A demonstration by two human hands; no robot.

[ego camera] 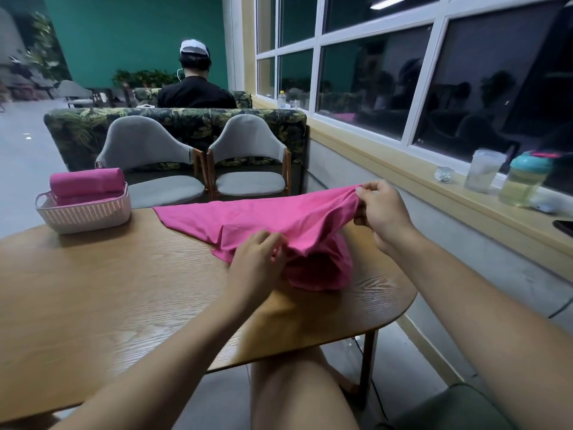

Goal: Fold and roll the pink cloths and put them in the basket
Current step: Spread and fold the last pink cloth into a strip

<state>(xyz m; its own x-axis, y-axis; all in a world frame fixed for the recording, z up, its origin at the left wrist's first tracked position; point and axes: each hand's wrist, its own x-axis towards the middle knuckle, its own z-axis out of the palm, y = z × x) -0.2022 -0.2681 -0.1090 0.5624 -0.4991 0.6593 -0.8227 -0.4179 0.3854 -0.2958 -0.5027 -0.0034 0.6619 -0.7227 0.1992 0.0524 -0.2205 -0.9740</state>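
A loose pink cloth [263, 220] lies spread over the right part of the wooden table [108, 290], with one end bunched and hanging near the table's right edge. My left hand [255, 262] pinches a fold of the cloth near its near edge. My right hand [383, 212] pinches the cloth's far right corner and holds it lifted above the table. A white perforated basket [83, 212] stands at the table's far left. Rolled pink cloths [86, 181] lie in it, the top roll rising above the rim.
Two grey chairs [198, 162] face the table's far side, with a leaf-patterned sofa back behind them where a person sits facing away. On the window ledge at right stand a clear cup [483, 170] and a teal-lidded bottle [525, 178]. My knee shows below the table.
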